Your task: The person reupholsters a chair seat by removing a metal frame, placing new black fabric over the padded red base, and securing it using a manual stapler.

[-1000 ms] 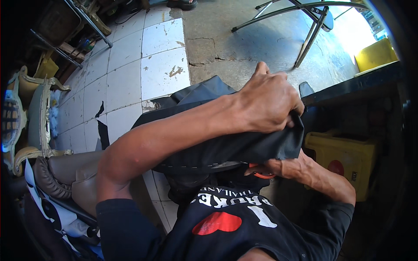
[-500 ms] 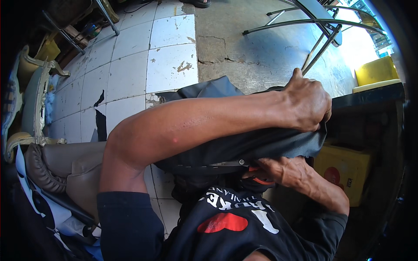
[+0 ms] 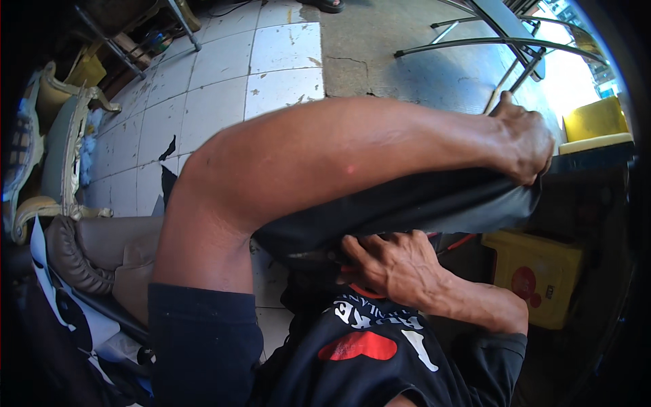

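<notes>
Stretched across in front of me, a black leather-like sheet (image 3: 407,205) hangs in folds, partly behind my left forearm. At its right end, my left hand (image 3: 525,144) is closed in a fist on the edge. Below the sheet, my right hand (image 3: 400,266) is wrapped around the red-orange handles of scissors (image 3: 366,292). Their pivot and dark blade lie along the sheet's lower edge, mostly in shadow. How far the blades are apart I cannot tell.
A yellow crate (image 3: 536,278) stands at the right under a dark tabletop (image 3: 590,160). Farther off is a folding chair (image 3: 508,37). A carved frame chair (image 3: 64,149) and a brown padded piece (image 3: 112,258) stand at the left. Black scraps (image 3: 169,149) lie on the white tiles.
My right hand has moved left along the sheet's lower edge with the scissors. My left hand, still gripping the sheet, has shifted right and up in the picture. The view has also shifted slightly.
</notes>
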The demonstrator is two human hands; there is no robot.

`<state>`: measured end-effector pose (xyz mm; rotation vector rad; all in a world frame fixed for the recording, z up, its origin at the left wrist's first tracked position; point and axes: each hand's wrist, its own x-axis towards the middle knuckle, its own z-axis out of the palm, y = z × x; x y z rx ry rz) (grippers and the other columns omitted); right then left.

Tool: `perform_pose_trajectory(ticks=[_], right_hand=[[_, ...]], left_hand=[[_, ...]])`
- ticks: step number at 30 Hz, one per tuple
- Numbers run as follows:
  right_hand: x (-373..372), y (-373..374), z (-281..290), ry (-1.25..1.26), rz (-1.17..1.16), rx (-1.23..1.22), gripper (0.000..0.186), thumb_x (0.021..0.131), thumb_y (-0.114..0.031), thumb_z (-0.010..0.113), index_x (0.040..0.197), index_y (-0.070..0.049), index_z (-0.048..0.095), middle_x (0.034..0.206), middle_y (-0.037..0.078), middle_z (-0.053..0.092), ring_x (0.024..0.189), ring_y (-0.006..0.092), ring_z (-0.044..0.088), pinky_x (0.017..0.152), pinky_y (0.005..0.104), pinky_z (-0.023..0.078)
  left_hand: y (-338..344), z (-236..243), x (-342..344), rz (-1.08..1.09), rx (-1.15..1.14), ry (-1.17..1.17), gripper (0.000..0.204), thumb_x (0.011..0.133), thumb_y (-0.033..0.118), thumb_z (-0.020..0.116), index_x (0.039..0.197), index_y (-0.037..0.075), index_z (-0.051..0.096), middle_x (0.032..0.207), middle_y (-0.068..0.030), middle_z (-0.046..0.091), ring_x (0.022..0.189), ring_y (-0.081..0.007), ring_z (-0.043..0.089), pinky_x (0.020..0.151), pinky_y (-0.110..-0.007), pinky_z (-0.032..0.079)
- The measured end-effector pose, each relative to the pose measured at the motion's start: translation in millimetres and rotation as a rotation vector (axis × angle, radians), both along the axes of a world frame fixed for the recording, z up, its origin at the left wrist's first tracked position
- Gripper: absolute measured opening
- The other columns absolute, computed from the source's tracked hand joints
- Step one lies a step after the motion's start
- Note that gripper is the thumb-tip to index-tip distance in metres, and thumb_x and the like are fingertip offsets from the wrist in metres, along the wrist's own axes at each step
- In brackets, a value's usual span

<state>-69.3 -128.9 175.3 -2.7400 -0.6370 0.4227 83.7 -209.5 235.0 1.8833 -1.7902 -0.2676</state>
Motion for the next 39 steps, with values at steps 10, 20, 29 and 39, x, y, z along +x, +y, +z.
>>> perform_pose_trajectory(ticks=[10, 20, 29, 39], right_hand=[[23.9, 69.3, -9.4, -0.230, -0.115, 0.024, 0.049, 0.094, -0.049, 0.071, 0.109, -0.005, 0.055, 0.096, 0.017, 0.071, 0.089, 0.0349, 0.075, 0.067, 0.0444, 0.058], [33.0, 65.7, -12.1, -0.104, -0.205, 0.009, 0.045, 0.092, -0.048, 0.074, 0.104, -0.006, 0.060, 0.095, 0.014, 0.071, 0.091, 0.0302, 0.076, 0.063, 0.0437, 0.060], [35.3, 39.9, -21.1, -0.038, -0.375, -0.018, 0.044, 0.095, -0.050, 0.071, 0.104, -0.009, 0.059, 0.091, 0.013, 0.072, 0.080, 0.0342, 0.076, 0.057, 0.0466, 0.055], [42.8, 39.6, -21.4, -0.082, -0.382, -0.047, 0.047, 0.088, -0.054, 0.078, 0.096, -0.011, 0.060, 0.079, 0.012, 0.072, 0.071, 0.0327, 0.075, 0.055, 0.0467, 0.053]], left_hand=[[12.9, 43.7, 70.5, 0.226, -0.081, -0.269, 0.049, 0.091, 0.044, 0.075, 0.127, 0.012, 0.073, 0.121, -0.0165, 0.075, 0.115, -0.0354, 0.072, 0.100, -0.049, 0.055], [79.8, 77.7, 143.9, 0.413, -0.366, -0.191, 0.078, 0.092, 0.048, 0.077, 0.150, 0.003, 0.051, 0.138, -0.0282, 0.064, 0.128, -0.0395, 0.064, 0.111, -0.046, 0.050], [383.3, -233.3, 171.6, 1.138, 0.711, 0.588, 0.113, 0.098, 0.087, 0.017, 0.152, -0.006, 0.051, 0.157, -0.0312, 0.050, 0.151, -0.0403, 0.042, 0.126, -0.047, 0.029], [351.4, -348.5, 77.5, 1.020, 0.041, 1.760, 0.052, 0.109, 0.048, 0.059, 0.133, 0.003, 0.067, 0.108, -0.0057, 0.074, 0.092, -0.0172, 0.069, 0.082, -0.037, 0.056]])
